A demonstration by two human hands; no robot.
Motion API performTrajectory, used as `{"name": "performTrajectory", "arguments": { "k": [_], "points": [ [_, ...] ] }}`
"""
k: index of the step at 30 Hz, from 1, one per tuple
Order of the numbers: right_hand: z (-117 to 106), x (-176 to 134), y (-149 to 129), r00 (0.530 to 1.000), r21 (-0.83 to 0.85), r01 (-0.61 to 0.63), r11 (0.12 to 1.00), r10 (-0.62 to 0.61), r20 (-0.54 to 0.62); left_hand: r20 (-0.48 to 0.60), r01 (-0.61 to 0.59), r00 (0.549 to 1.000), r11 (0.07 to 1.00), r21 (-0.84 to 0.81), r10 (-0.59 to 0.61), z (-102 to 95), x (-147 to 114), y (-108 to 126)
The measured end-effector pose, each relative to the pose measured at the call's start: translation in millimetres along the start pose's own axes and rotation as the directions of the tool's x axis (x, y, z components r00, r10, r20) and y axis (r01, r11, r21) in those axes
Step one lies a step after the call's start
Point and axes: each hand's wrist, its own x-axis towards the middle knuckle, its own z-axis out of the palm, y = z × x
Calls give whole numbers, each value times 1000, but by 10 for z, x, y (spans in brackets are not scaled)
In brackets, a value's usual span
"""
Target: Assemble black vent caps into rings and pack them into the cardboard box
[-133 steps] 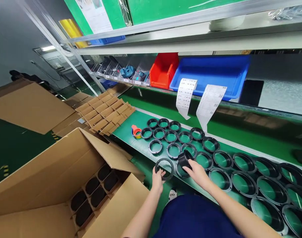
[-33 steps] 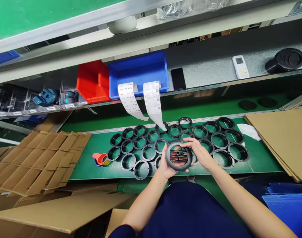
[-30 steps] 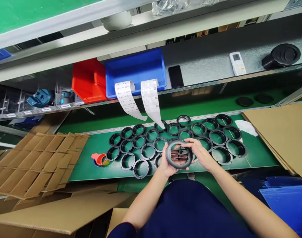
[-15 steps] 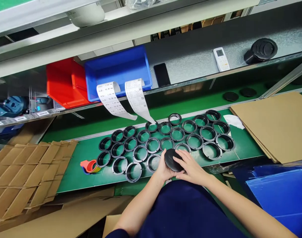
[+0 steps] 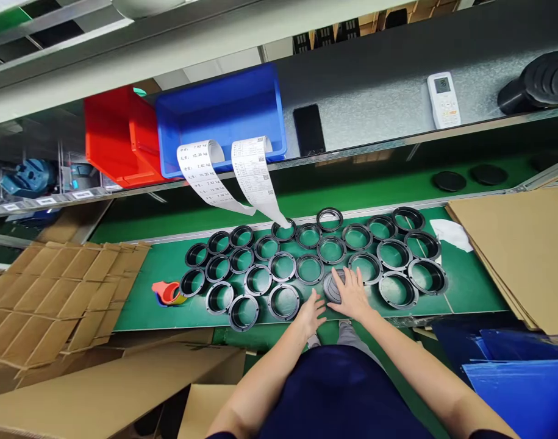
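A black round lid with ringed grooves sits at the front of the green bench, seemingly on one of the black rings. My right hand grips its right side, with fingertips over the top and the thumb near its front edge. Just left of the lid, my left hand is open and holds nothing, its fingers apart and pointing towards the lid. Several black flanged rings stand around them, among them a ring left of my left hand and another ring right of my right hand.
Orange and yellow scoop-like parts lie left of the rings. Cardboard dividers flank the bench at left, flat cardboard sheets at right. Overhead, a shelf holds a blue bin, a red bin, a phone and a remote.
The black lid has gone from between both hands down to the bench. My left hand has let go and moved slightly away; my right hand stays on the lid. The view has shifted a little.
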Motion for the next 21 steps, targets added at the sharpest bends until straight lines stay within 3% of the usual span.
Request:
{"name": "performTrajectory", "arguments": {
  "k": [4,7,10,16,19,21],
  "points": [
    [180,-179,-79,993,-30,107,994,-109,-54,39,37,999,999,7,-37,-92,-44,-41],
    [68,-203,-211,979,-27,127,992,-129,-157,37,80,996,997,4,-80,-208,-77,-86],
    [-39,-134,-294,974,6,73,997,-70,-216,17,107,994,994,-30,-106,-286,-103,-91],
    [96,-35,-255,984,105,163,981,-154,-94,-39,162,986,984,-74,-165,-113,-97,103],
    [-192,325,106,978,239,137,961,-94,-184,-86,164,981,982,-90,-172,8,-70,182],
    [-581,750,699,945,421,16,907,124,-303,-133,175,973,978,-117,-190,33,-53,208]
  ]
}}
